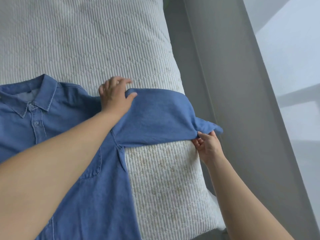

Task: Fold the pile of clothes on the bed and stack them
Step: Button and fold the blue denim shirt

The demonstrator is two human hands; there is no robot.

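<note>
A blue denim shirt (72, 153) lies front up on the white ribbed bed cover (86, 40), collar at the upper left, buttons and a chest pocket showing. Its sleeve (159, 115) stretches out to the right across the bed. My left hand (115, 97) grips the sleeve's upper edge near the shoulder, thumb on the cloth and fingers over the fold. My right hand (207, 146) pinches the cuff end of the sleeve at the bed's right edge and holds it slightly lifted.
The bed's right edge runs diagonally from the top centre to the lower right. Beyond it lies a grey floor strip (225, 66) and a pale wall or window area (294, 58). No other clothes are in view.
</note>
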